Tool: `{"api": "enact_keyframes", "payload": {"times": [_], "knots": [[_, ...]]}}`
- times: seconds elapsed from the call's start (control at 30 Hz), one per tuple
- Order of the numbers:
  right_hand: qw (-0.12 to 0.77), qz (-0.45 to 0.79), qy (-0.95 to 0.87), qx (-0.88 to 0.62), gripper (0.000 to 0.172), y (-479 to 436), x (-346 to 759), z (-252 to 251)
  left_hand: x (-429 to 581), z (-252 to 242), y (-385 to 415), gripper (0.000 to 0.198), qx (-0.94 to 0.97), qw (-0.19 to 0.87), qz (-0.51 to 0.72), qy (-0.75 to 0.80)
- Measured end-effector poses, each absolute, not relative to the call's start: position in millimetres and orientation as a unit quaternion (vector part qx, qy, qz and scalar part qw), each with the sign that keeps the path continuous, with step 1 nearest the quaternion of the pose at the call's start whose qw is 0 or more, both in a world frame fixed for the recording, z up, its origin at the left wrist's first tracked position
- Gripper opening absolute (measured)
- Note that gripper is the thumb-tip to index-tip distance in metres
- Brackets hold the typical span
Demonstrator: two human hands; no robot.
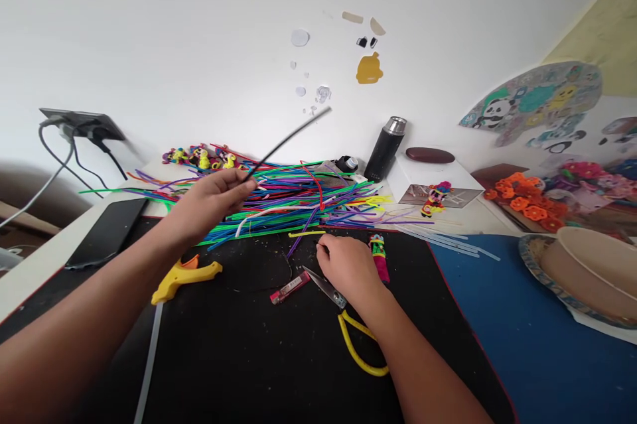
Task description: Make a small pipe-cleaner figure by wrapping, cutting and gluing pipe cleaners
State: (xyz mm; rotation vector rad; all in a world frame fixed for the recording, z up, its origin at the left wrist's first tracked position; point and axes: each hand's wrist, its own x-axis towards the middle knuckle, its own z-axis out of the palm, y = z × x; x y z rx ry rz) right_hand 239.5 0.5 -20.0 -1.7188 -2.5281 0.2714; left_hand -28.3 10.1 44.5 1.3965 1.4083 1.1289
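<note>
My left hand [217, 196] is closed on a black pipe cleaner [291, 135], which slants up and to the right in front of the wall. My right hand [348, 266] is low over the black mat [223, 357], its fingers pinched; a small dark bit shows at the fingertips, too small to name. Beside that hand lie scissors [359, 344] with yellow handles, partly covered by the right forearm, and a red lighter [289, 287]. A small green and magenta pipe-cleaner figure [379, 258] lies just past the right hand. Many coloured pipe cleaners [279, 202] are heaped behind both hands.
At the left are a yellow glue gun [184, 278] and a black phone [107, 231]. A black thermos [385, 148] stands behind, near a white box [423, 175] with a glasses case [430, 155]. Bowls [592, 265] sit at the right on a blue mat [537, 344].
</note>
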Motion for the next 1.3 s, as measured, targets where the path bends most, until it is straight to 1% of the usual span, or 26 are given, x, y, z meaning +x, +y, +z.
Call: {"api": "enact_keyframes", "payload": {"times": [0.2,0.4,0.6,0.7,0.87,0.93,1.17,1.3], "knots": [[0.016,0.078,-0.822,-0.563,0.026,-2,237,-21,-4,35,8,0.035,0.619,0.442,0.371,0.533],[0.002,0.094,-0.823,-0.56,0.017,-2,237,-22,1,39,9,0.036,0.638,0.426,0.351,0.537],[-0.012,0.103,-0.82,-0.563,0.017,-4,239,-18,0,32,7,0.039,0.634,0.43,0.336,0.548],[-0.013,0.107,-0.817,-0.566,0.017,-3,240,-15,1,23,8,0.039,0.65,0.44,0.305,0.539],[-0.017,0.111,-0.816,-0.567,0.018,-2,239,-12,7,20,7,0.043,0.717,0.39,0.2,0.542],[-0.014,0.113,-0.816,-0.567,0.019,-2,239,-12,9,21,8,0.043,0.733,0.374,0.182,0.538],[0.011,0.129,-0.818,-0.56,0.019,-3,239,-15,17,14,20,0.037,0.752,0.327,0.205,0.534],[0.01,0.123,-0.82,-0.559,0.017,-1,239,-18,24,10,24,0.034,0.762,0.323,0.196,0.526]]}}
